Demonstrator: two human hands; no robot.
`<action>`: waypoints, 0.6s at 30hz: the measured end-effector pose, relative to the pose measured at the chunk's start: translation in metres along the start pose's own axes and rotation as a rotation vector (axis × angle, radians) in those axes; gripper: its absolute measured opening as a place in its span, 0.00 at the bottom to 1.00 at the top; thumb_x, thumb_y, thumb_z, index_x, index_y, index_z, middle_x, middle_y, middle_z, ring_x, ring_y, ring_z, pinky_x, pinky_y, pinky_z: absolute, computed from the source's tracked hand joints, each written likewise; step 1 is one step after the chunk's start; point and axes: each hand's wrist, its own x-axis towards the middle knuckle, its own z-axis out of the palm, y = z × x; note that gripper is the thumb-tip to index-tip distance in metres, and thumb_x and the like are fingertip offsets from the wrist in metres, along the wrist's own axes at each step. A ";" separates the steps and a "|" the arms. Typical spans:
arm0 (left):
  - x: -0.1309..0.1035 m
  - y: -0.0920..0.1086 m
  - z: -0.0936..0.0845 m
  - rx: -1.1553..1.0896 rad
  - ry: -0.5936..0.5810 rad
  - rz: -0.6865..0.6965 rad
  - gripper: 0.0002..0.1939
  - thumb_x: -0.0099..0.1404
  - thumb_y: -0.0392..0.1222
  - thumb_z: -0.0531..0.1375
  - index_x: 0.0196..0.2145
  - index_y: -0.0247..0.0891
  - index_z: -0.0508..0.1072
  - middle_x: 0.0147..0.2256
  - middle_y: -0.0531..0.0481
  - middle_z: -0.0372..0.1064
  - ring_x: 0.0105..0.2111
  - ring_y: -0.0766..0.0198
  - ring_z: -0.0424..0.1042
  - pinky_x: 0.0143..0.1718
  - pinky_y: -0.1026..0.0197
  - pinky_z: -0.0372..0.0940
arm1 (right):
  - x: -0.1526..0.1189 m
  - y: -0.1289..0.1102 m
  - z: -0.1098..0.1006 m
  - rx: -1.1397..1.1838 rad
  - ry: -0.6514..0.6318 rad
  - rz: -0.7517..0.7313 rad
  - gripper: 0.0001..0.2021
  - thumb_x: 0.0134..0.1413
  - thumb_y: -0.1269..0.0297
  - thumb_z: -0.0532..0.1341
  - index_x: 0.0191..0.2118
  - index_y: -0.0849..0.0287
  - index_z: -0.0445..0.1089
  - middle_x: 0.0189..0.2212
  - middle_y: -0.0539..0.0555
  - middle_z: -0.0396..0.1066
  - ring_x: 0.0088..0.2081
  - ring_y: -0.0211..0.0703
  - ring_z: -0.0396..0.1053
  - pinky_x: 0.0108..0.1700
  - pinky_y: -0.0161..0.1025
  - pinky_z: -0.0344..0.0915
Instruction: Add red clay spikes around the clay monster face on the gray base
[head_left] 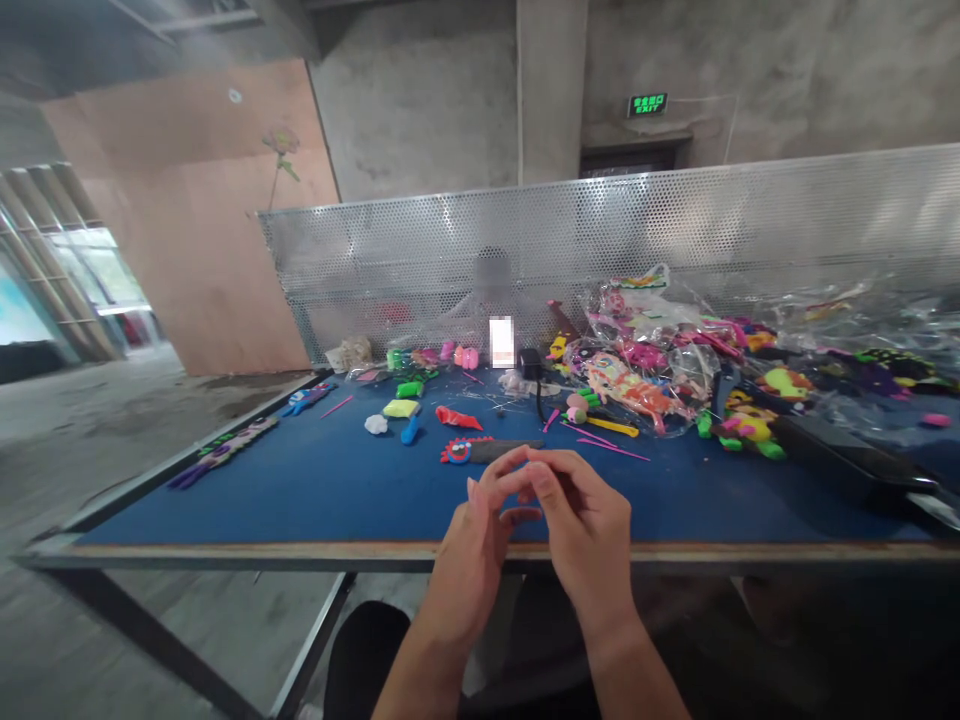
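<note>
Over the front edge of the table, my left hand [478, 535] and my right hand [592, 525] meet at the fingertips. The right thumb presses against the left fingers, and both hands are curled closed. Anything between them is too small or hidden to make out. Just beyond my fingers lies a flat clay figure [459, 451] with a blue face, red spikes and a long grey strip [506, 450]. Behind it are a red piece of clay [459, 418], a blue lump of clay [409, 431], a yellow clay block [401, 408] and a white lump [376, 425].
Bagged clay figures [637, 385] pile up at the right, near a black box-shaped device [855, 460]. Pink tools [607, 443] and a yellow tool [611, 425] lie before them. Finished figures [225, 452] line the left edge. A perforated metal panel [405, 250] closes the back.
</note>
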 end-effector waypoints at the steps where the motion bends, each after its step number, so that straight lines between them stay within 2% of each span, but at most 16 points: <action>1: 0.000 -0.001 0.000 -0.018 0.001 -0.008 0.31 0.73 0.54 0.36 0.50 0.41 0.75 0.62 0.48 0.53 0.59 0.50 0.56 0.55 0.50 0.60 | 0.000 0.000 -0.001 -0.041 0.013 -0.031 0.06 0.58 0.62 0.61 0.35 0.56 0.74 0.31 0.51 0.72 0.30 0.38 0.69 0.29 0.33 0.70; 4: -0.001 0.000 0.000 -0.111 0.001 -0.044 0.33 0.73 0.55 0.35 0.50 0.41 0.74 0.63 0.48 0.52 0.60 0.48 0.54 0.55 0.49 0.59 | 0.001 0.003 -0.003 -0.063 -0.005 -0.043 0.06 0.59 0.63 0.60 0.36 0.56 0.75 0.31 0.50 0.72 0.29 0.36 0.69 0.31 0.32 0.68; 10: 0.002 0.005 -0.002 -0.277 -0.007 -0.121 0.35 0.71 0.58 0.35 0.50 0.34 0.74 0.63 0.43 0.53 0.63 0.45 0.50 0.56 0.49 0.57 | 0.003 0.013 -0.006 0.062 -0.103 0.138 0.09 0.54 0.63 0.65 0.42 0.55 0.74 0.35 0.51 0.74 0.34 0.40 0.72 0.31 0.33 0.70; 13: 0.003 0.004 -0.007 -0.172 0.006 -0.107 0.35 0.71 0.59 0.35 0.52 0.37 0.73 0.63 0.44 0.53 0.63 0.47 0.49 0.55 0.49 0.58 | 0.004 0.015 -0.006 0.064 -0.077 0.139 0.10 0.52 0.65 0.66 0.42 0.54 0.73 0.35 0.51 0.74 0.36 0.39 0.73 0.36 0.33 0.71; 18: 0.003 0.000 -0.016 0.082 0.035 -0.065 0.30 0.72 0.56 0.38 0.50 0.41 0.74 0.62 0.46 0.55 0.60 0.48 0.55 0.54 0.48 0.59 | 0.002 0.019 -0.006 -0.065 0.026 -0.007 0.10 0.50 0.67 0.68 0.40 0.54 0.71 0.33 0.49 0.72 0.34 0.37 0.72 0.35 0.32 0.71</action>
